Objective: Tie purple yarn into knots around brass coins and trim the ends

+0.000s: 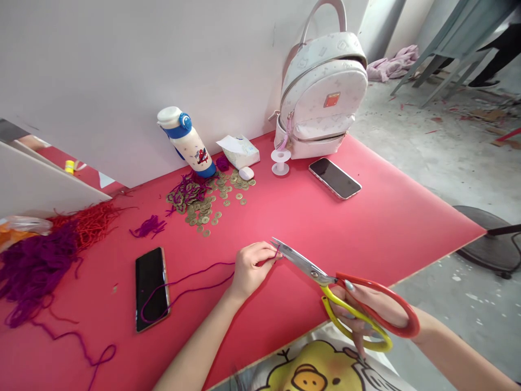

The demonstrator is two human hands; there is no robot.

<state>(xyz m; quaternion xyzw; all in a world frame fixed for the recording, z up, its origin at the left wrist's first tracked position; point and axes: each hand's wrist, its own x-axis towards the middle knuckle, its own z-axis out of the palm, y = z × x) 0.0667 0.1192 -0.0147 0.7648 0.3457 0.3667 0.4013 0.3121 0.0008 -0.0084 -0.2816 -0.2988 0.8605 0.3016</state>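
Note:
My left hand (253, 267) pinches a thin purple string (195, 271) near the middle of the red table (317, 228). From that hand the string runs left in a long loop that lies over a black phone (150, 288). My right hand (360, 307) is wrapped round the red and yellow handles of large scissors (311, 269). The scissor tips are at the fingertips of my left hand, with a short end of string at the blades.
Coins (199, 212), a bottle (189, 144), a tissue pack (240, 151), a white spool (280, 163), another phone (335, 178) and a backpack (325, 98) stand or lie further back. Purple yarn (40, 266) and red yarn (89, 222) are piled at left.

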